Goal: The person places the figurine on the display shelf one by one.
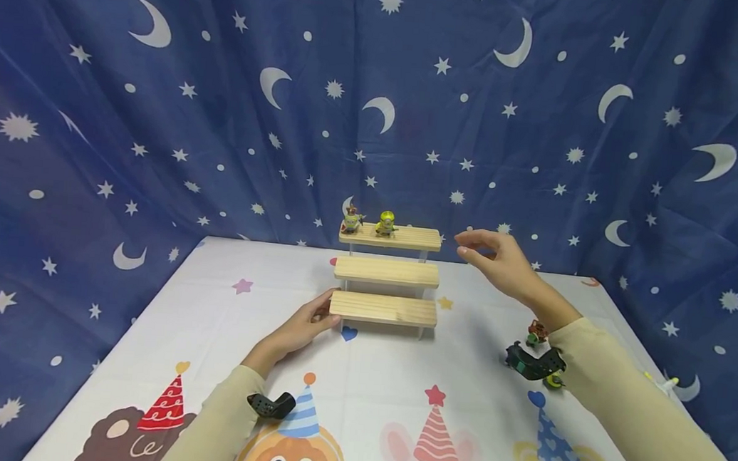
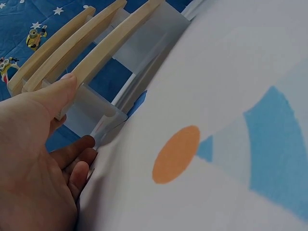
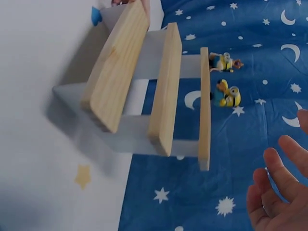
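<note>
A three-tier display stand (image 1: pixel 384 308) with pale wooden planks and translucent side panels stands toward the back of the table. On its top plank, two small yellow Minion figures stand upright: one (image 1: pixel 351 220) at the left end, the other (image 1: pixel 385 223) a little further right. My left hand (image 1: pixel 301 327) holds the lowest plank's left end, its thumb (image 2: pixel 62 89) against the wood. To the right of the top plank, my right hand (image 1: pixel 502 263) is raised in the air with fingers spread and nothing in them. Those bent fingers (image 3: pixel 276 168) point toward the stand.
Under my right forearm, a reddish-brown figure (image 1: pixel 537 332) and a yellow one (image 1: pixel 553 380) are partly covered by the sleeve and wrist camera. A small white and yellow item (image 1: pixel 662 384) lies at the right table edge. A blue starry curtain (image 1: pixel 415 119) hangs behind the table.
</note>
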Demonstrator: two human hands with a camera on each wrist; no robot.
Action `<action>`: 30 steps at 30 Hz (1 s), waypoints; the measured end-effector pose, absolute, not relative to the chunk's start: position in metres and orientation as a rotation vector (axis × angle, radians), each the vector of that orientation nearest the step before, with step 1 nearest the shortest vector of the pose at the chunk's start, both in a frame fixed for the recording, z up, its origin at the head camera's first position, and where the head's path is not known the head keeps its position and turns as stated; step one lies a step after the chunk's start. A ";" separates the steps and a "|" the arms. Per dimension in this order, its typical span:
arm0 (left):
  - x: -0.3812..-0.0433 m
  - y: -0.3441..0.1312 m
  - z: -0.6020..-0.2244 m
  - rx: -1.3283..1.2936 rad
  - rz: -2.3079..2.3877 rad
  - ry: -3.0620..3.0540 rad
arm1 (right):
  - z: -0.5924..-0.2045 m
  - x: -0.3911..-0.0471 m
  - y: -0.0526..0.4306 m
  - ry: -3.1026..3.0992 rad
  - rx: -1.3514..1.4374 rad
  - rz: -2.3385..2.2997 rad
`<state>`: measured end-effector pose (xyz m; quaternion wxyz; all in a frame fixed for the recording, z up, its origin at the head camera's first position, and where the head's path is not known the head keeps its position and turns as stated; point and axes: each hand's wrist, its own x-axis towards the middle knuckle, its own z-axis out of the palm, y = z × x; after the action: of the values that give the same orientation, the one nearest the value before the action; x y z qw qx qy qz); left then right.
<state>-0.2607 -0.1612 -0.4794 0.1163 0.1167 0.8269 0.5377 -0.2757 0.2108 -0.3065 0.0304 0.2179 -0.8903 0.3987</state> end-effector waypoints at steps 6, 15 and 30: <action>-0.261 -0.162 -0.480 0.344 1.574 2.425 | -0.313 -0.268 0.225 -2.781 0.686 1.180; -0.261 -0.162 -0.480 0.358 1.574 2.426 | -0.329 -0.259 0.243 -2.841 0.666 1.126; -0.262 -0.162 -0.481 0.349 1.578 2.420 | -0.356 -0.241 0.269 -2.850 0.671 1.121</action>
<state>-0.2620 -0.1624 -0.4810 0.1156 0.1192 0.8260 0.5386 -0.2409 0.2688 -0.3562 0.0031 0.2141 -0.9090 0.3576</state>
